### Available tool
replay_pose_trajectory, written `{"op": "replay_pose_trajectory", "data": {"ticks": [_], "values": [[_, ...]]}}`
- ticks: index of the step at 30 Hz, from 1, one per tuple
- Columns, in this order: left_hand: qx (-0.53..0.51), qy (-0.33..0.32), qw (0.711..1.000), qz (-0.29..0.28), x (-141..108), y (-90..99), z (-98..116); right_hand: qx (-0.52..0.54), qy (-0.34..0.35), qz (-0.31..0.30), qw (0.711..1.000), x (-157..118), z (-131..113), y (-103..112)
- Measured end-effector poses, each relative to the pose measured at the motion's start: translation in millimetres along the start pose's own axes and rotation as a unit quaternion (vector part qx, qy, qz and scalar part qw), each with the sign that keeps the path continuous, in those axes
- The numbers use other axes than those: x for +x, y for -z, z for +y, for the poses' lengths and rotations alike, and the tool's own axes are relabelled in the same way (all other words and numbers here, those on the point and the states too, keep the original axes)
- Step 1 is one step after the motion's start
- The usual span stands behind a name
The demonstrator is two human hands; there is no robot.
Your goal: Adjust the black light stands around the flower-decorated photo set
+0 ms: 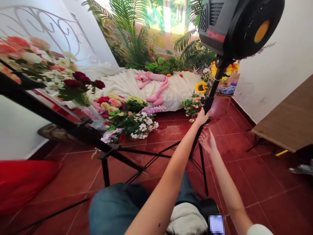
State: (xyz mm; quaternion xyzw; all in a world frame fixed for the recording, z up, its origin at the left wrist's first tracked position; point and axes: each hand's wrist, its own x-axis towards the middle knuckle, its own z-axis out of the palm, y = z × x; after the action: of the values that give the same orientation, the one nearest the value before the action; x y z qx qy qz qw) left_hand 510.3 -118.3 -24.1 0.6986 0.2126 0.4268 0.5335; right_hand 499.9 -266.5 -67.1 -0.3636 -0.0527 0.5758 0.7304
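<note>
A black light stand [214, 88] rises at the right of centre, with a large studio lamp [220, 29] on its top. My left hand [202, 116] is closed round the pole, just under a black collar. Lower down and to the right, my right hand [207, 140] is beside the pole, palm turned up, its fingers apart and slightly curled, with nothing in them. The fingertips are close to the stand; whether they touch it I cannot tell. The stand's legs [203, 169] spread on the red tiled floor.
Another black stand [97, 138] slants across the left. Flowers [132, 120] lie before a white-draped surface [181, 88] bearing a pink plush toy [156, 78]. A brown board [288, 120] is at right, a red cloth [24, 182] at lower left. A person's jean-clad leg [117, 209] is below.
</note>
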Motion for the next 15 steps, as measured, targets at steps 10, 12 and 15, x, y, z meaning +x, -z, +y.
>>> {"op": "replay_pose_trajectory", "data": {"ticks": [10, 12, 15], "values": [[-0.011, 0.006, 1.000, -0.013, 0.8, -0.1, 1.9, 0.173, 0.087, -0.190, 0.963, 38.9, -27.0, -25.7], [-0.011, 0.012, 1.000, -0.015, 0.4, 0.1, 2.9, 0.189, 0.086, -0.182, 0.961, 43.5, -25.0, -24.4], [-0.015, 0.024, 0.999, -0.020, 0.0, 0.5, 3.2, 0.162, 0.093, -0.164, 0.969, 47.3, -25.7, -24.2]]}}
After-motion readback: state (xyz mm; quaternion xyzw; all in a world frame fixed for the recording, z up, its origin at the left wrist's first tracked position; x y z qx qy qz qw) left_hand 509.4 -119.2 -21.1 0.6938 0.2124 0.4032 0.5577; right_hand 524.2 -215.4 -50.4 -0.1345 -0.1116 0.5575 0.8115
